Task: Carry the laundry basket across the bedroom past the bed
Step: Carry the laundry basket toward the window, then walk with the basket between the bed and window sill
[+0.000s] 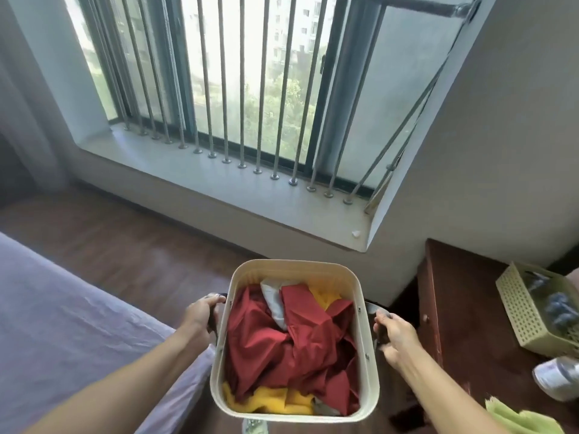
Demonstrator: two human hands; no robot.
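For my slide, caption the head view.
Both hands, left and right, carry a basket of red and yellow clothes between bed and cabinet, facing a barred window.

Barred window (238, 76), wood floor (131, 245), dresser (463, 308)

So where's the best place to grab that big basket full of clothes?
By the two dark side handles, one on each long side of the laundry basket. Come in from the left and right at once, as here: the left hand wraps one handle and the right hand the other. The basket is wide and piled with red and yellow clothes, so gripping both sides should keep it level.
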